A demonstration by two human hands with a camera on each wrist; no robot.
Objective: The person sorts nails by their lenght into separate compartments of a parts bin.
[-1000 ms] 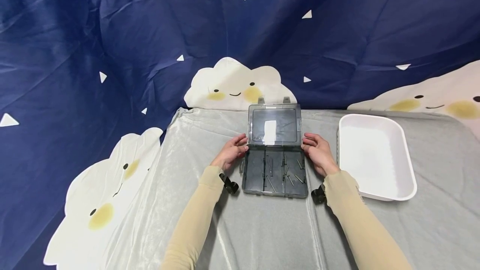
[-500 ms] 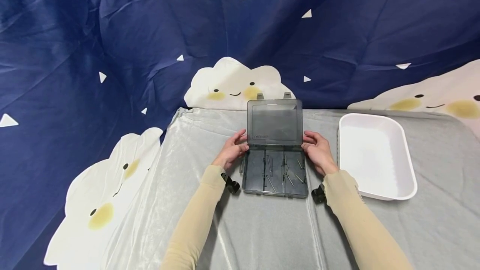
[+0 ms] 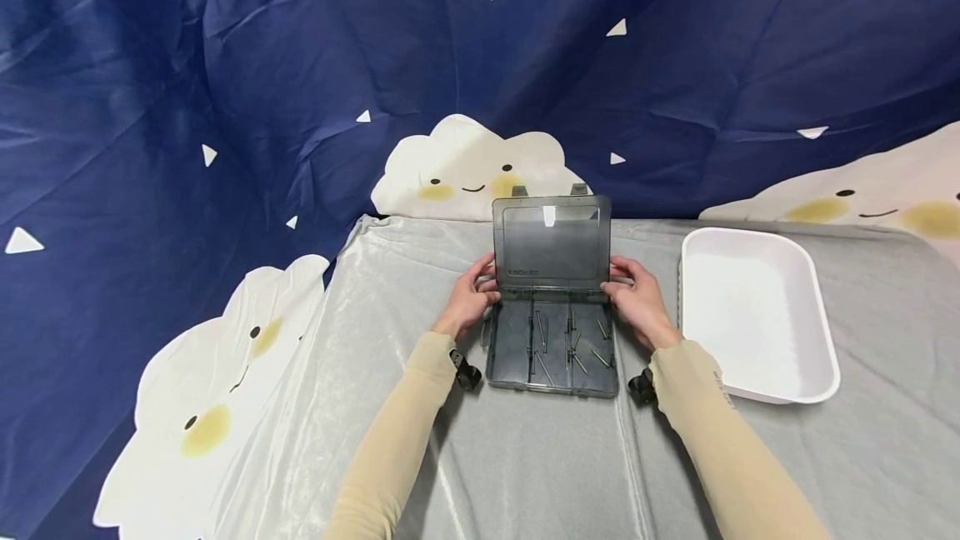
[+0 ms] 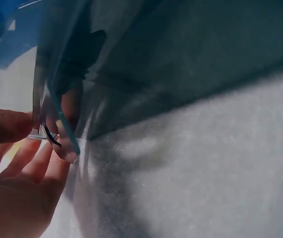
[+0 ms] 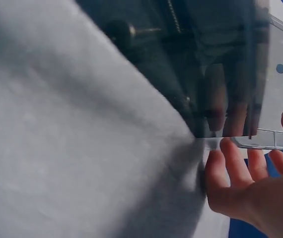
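Note:
A grey see-through plastic storage box (image 3: 512,348) stands on the cloth, its hinged lid (image 3: 555,242) raised steeply at the back with two latches on top. Several metal screws (image 3: 543,367) lie loose in its divided base. My left hand (image 3: 467,300) grips the box's left side by the hinge, thumb in front and fingers behind. On the opposite side my right hand (image 3: 637,300) holds the edge the same way. In the left wrist view the clear edge lies between the left thumb (image 4: 7,125) and fingers. A screw (image 5: 131,30) shows through the wall in the right wrist view.
A white plastic tub (image 3: 757,315) stands to the right of the right hand. Grey velvety cloth (image 3: 547,465) covers the table, with folds near the front. A navy curtain (image 3: 337,32) printed with clouds hangs right behind the table's back edge.
The lid has tilted up from leaning far back to nearly upright, its top edge rising. Both hands have shifted slightly upward with it. The base and the screws stay put.

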